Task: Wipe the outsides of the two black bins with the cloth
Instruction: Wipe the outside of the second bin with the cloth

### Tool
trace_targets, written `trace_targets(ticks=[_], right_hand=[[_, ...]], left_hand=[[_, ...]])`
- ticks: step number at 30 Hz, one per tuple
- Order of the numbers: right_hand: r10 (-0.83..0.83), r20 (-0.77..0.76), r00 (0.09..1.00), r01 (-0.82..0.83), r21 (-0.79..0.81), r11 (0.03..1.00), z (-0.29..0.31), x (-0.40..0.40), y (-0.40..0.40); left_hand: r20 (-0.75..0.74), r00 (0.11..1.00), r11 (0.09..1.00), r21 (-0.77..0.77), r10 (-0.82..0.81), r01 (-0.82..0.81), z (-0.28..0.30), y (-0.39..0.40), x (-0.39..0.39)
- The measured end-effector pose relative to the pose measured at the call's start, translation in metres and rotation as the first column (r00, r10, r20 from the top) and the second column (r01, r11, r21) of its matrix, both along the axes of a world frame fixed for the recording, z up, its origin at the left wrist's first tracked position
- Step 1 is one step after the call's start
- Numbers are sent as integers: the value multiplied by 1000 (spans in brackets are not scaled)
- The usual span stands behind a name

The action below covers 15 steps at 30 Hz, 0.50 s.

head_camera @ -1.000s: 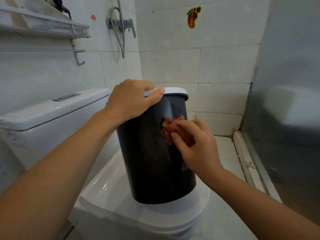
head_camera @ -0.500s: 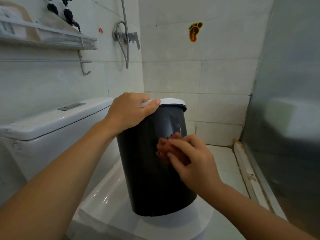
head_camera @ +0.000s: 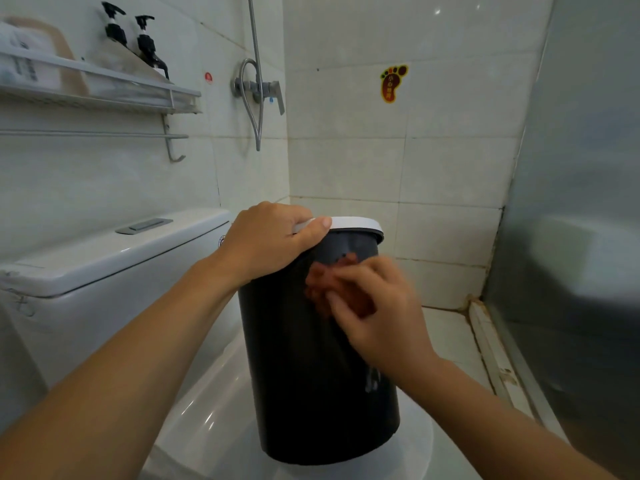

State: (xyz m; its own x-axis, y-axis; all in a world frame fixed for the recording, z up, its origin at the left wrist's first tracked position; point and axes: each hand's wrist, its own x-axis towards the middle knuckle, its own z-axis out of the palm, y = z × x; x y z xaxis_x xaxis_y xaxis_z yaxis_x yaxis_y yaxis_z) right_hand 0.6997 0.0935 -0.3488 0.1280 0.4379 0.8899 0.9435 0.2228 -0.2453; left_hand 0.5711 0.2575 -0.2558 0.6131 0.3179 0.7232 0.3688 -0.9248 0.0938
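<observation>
We hold the black bin upright on the closed toilet lid, our left hand curled over its white rim, thumb along the rim's edge. Just below and to the right of that hand, our right hand presses the reddish cloth against the bin's upper side, fingers bent round the bunched fabric; this hand is blurred. The cistern sits left of our left hand.
</observation>
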Motion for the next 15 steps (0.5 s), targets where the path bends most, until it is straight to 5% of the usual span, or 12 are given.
trace_targets(ticks=[5, 11, 15], right_hand=[[-75, -348, 934, 100, 53, 994, 25, 7, 16], [69, 81, 994, -62, -96, 993, -21, -6, -12], [45, 5, 999, -44, -70, 997, -13, 2, -9]], left_hand=[[-17, 999, 1000, -8, -29, 29, 1, -1, -1], [17, 1000, 1000, -16, -9, 9, -1, 6, -6], [21, 1000, 1000, 10, -13, 13, -2, 4, -1]])
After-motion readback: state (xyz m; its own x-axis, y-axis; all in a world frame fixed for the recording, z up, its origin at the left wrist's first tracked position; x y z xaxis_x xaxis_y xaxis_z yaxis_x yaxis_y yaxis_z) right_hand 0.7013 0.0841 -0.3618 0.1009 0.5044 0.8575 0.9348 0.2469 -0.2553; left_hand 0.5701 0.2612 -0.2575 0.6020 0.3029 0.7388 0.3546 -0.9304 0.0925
